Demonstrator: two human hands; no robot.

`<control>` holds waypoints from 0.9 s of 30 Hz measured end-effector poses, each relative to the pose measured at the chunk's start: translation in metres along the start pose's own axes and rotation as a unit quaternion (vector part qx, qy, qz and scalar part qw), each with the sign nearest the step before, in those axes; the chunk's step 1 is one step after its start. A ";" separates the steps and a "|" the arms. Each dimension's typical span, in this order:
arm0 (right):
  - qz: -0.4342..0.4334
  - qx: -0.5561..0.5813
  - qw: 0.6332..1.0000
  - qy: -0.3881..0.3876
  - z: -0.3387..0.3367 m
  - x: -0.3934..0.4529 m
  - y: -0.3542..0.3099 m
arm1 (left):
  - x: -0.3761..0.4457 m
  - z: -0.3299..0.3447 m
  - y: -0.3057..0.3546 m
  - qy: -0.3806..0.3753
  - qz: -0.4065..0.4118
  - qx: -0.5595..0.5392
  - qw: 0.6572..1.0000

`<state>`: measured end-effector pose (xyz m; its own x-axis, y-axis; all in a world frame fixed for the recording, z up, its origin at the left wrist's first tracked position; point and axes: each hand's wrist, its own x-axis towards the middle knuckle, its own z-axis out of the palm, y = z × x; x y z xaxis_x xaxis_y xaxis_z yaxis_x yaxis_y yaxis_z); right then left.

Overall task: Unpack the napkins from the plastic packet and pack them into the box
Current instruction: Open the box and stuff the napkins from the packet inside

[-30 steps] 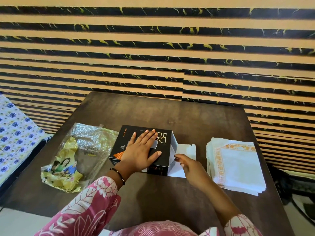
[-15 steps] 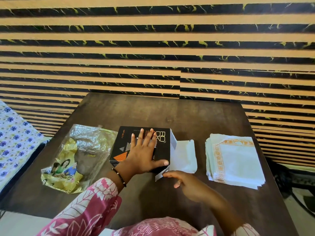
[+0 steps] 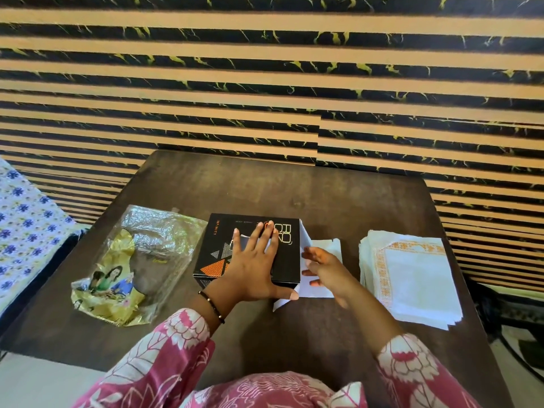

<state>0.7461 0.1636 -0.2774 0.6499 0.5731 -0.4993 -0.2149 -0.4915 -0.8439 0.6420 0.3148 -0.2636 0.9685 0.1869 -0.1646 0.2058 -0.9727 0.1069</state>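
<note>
A black box (image 3: 223, 240) with orange triangles lies flat in the middle of the table, its white end flaps (image 3: 326, 251) folded out to the right. My left hand (image 3: 253, 269) rests flat on the box's top, fingers spread, thumb at the front right corner. At the open end my right hand (image 3: 321, 269) has its fingers straight, pointing into the opening. A stack of white napkins (image 3: 412, 278) with an orange border sits to the right. The crumpled plastic packet (image 3: 132, 266), clear and yellow, lies to the left.
The dark wooden table (image 3: 294, 189) stands against a striped wall. A blue-flowered cloth (image 3: 26, 231) covers something at the left. Dark objects sit on the floor at the right, beside the table.
My right hand moved up from the table in front of the box to its open right end. The left hand stayed flat on the box.
</note>
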 end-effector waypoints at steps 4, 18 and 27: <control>0.023 0.081 0.996 0.042 -0.011 0.014 -0.016 | -0.002 0.000 0.000 0.003 0.003 -0.004 1.000; -0.016 0.032 0.999 -0.003 0.006 0.040 -0.046 | -0.003 0.000 0.001 0.026 -0.004 -0.001 1.000; -0.059 0.055 0.995 0.058 -0.007 0.018 -0.033 | -0.002 -0.002 -0.001 0.030 -0.006 -0.003 1.000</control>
<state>0.7706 0.1857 -0.2570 0.7541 0.5396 -0.3743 -0.2057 -0.3472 -0.9150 0.6404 0.3155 -0.2617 0.9726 0.2068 -0.1059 0.2183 -0.9695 0.1113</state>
